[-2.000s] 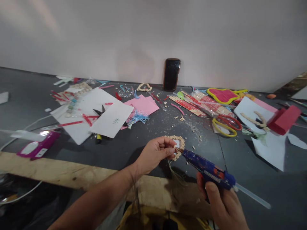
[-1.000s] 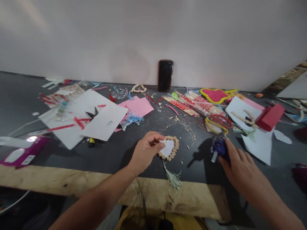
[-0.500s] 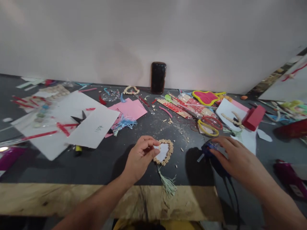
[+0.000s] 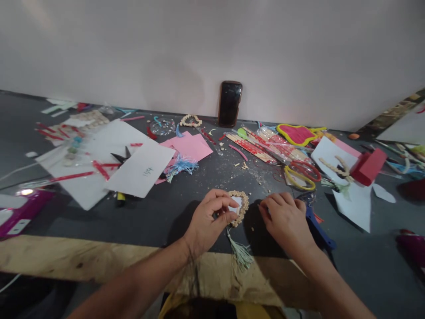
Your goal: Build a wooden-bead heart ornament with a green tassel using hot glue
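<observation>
I am seeing the heart-shaped ornament of white paper and beige wooden beads [image 4: 245,207] just right of the centre of the frame, and it is lying on the dark grey counter [image 4: 146,221]. My left hand [image 4: 209,219] is covering its left part; thumb and forefinger are gripping, as it seems, a small pale wooden piece [image 4: 238,210] above the white paper. My right hand [image 4: 283,219] is resting with bent fingers to the right of the ornament, apart from it. I cannot tell if it is holding something.

About the progress, the bead border is already following the top and right side and reaching the lower end, so in my judgement the outline is mostly made. The white middle is showing bare where I am able to see it. The left side is hiding under the fingers, so I cannot tell what is lacking there.

The ornament is pointing its tip to the bottom of the frame, a little to the left, and its long axis is running roughly from top to bottom. From the tip, the pale green thread tassel [image 4: 241,256] is trailing down and right, over the wooden front edge. The dark blue glue gun [image 4: 319,230] is lying just beyond the right hand, and loose beige wooden bits [image 4: 245,165] are lying above the ornament.
</observation>
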`<state>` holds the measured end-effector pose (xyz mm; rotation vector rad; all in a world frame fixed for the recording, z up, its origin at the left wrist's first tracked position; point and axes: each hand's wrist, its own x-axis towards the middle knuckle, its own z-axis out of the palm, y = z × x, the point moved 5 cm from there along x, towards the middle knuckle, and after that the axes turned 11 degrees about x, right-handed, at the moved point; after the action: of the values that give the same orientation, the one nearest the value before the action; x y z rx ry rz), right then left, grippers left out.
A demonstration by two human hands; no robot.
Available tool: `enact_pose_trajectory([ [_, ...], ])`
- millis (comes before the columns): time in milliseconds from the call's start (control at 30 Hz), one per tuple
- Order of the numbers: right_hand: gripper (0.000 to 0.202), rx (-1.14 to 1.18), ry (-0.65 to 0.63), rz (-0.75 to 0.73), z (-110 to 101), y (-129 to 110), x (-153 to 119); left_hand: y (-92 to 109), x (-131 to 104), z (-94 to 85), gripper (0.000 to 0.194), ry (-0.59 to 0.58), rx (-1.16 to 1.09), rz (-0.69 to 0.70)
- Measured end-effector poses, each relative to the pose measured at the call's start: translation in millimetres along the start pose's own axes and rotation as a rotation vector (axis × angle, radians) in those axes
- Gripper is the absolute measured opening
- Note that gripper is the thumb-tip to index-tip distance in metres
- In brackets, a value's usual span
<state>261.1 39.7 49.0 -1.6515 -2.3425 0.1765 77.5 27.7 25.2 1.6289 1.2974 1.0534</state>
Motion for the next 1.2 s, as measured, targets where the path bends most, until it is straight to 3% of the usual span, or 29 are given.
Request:
enact_pose_trajectory([
  [200, 0.018, 0.711, 0.115, 0.073, -11.9, -31.3, -12.5, 9.3, -3.3, -2.1, 0.009, 0.047, 0.1, 0.145],
  [267, 0.019, 0.798, 0.118, 0.105, -9.3, -40.5, -13.8, 10.4, -4.8, -2.5, 0.008, 0.065, 0.139, 0.179],
  [1200, 0.02, 0.836, 0.101, 0.119, -3.4, -47.5, -14.9, 13.3, -5.2, -5.4, 0.01, 0.109, 0.206, 0.228],
])
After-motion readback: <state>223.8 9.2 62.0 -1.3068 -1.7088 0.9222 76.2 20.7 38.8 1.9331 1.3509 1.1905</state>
